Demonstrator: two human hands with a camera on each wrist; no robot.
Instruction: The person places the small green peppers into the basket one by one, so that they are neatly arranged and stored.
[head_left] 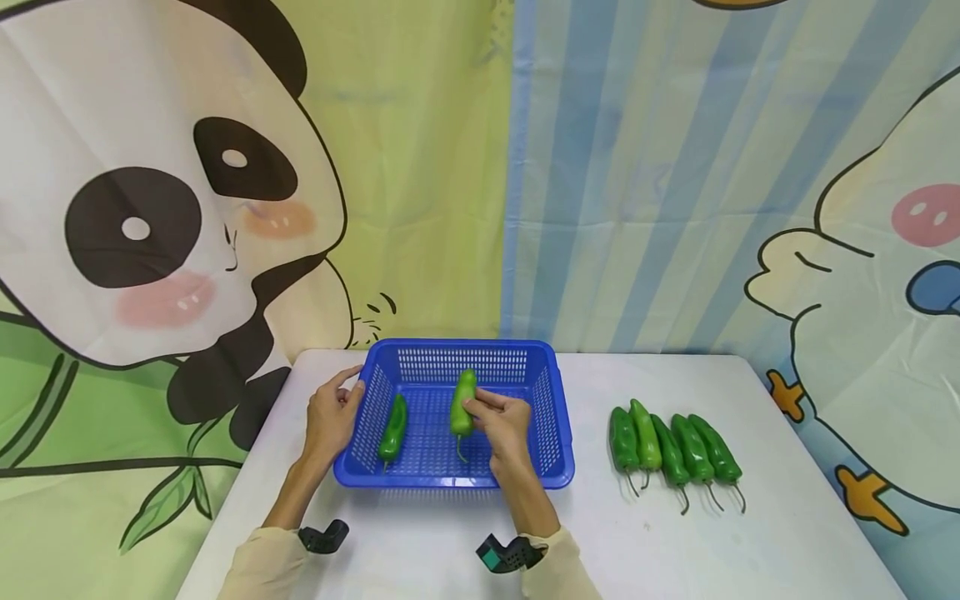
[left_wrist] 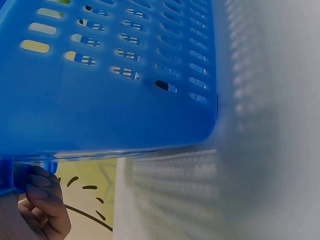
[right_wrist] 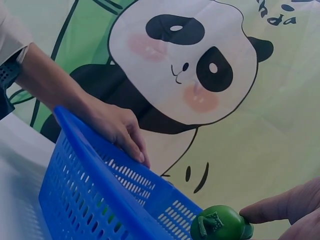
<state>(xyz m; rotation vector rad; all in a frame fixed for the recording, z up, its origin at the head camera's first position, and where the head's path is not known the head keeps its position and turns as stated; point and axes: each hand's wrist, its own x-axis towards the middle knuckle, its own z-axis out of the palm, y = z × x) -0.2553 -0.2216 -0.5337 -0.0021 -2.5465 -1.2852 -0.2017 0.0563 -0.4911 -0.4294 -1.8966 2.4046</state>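
Observation:
My right hand (head_left: 506, 427) pinches a light green chili pepper (head_left: 463, 402) between thumb and fingers, held over the blue plastic basket (head_left: 457, 482). The pepper points away from me, stem toward me; the right wrist view shows its stem end (right_wrist: 220, 223) above the rim. At the basket's left side my left hand (head_left: 332, 417) grips the rim, its fingers (left_wrist: 42, 195) curled there in the left wrist view. A darker green pepper (head_left: 393, 429) lies inside the basket, near the left wall.
Several green peppers (head_left: 673, 450) lie in a row on the white table (head_left: 600, 542), right of the basket, stems toward me. Behind the table hangs a printed cloth (head_left: 420, 167) with a panda on its left part.

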